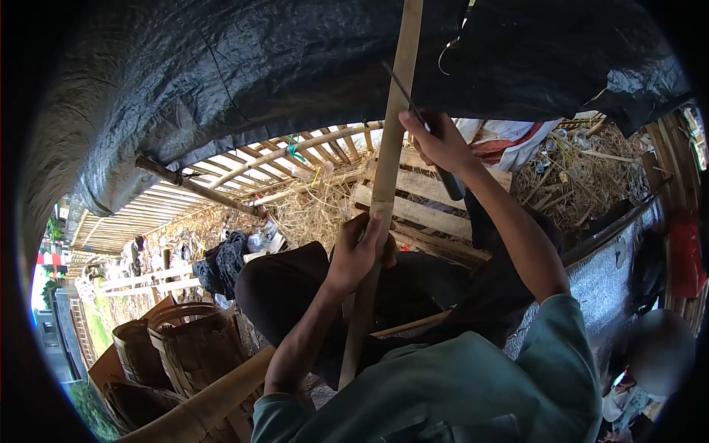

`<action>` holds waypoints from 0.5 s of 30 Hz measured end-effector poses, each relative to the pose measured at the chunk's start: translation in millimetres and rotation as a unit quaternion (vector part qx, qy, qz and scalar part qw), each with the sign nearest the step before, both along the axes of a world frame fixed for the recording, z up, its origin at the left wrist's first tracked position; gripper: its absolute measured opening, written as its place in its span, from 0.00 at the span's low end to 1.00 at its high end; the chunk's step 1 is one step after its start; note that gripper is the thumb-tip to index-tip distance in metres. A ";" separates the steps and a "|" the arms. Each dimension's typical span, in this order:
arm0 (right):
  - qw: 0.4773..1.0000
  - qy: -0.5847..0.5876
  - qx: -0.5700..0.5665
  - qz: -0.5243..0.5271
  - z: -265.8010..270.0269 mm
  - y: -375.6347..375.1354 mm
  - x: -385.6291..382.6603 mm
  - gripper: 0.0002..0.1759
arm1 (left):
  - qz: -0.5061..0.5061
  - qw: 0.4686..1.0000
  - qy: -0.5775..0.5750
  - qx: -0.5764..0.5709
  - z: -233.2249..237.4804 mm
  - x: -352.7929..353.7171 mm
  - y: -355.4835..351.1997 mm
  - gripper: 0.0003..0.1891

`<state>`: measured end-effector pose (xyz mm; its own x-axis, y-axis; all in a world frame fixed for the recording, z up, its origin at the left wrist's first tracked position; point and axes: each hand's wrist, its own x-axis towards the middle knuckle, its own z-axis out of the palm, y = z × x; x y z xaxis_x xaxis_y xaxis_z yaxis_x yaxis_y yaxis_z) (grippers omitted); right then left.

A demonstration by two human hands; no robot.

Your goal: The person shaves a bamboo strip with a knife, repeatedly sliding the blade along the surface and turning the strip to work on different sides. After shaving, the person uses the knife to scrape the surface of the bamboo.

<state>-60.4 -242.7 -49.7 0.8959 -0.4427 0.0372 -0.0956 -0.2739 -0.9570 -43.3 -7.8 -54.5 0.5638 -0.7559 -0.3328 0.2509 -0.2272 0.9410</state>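
A long flat bamboo strip [388, 162] runs from the top of the view down to my lap. My left hand [362, 247] is closed round its middle, with the thumb lying on its face. Higher up, my right hand [439, 144] grips a knife [404, 94]. The thin blade crosses the strip's right edge, and the dark handle sticks out below the hand. Whether the blade touches the strip is hard to tell.
Woven bamboo baskets [196, 340] stand at the lower left beside a thick bamboo pole [214, 395]. Wooden slats [421, 207] lie ahead of my knees. Black plastic sheeting [295, 66] hangs overhead. Another person [659, 353], blurred, is at the lower right.
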 end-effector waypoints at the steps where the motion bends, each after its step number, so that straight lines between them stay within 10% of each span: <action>1: 0.997 -0.016 -0.069 0.018 -7.7 2.9 -1.6 0.33 | 0.013 1.000 0.014 -0.009 1.3 2.6 -0.8 0.21; 4: 0.980 0.020 -0.166 0.105 5.7 18.4 -21.0 0.20 | 0.032 0.999 0.041 0.010 6.8 10.1 1.1 0.22; 15: 0.935 -0.025 -0.321 0.145 -14.8 49.1 -39.9 0.32 | 0.068 0.995 0.069 0.018 14.0 26.9 -6.0 0.18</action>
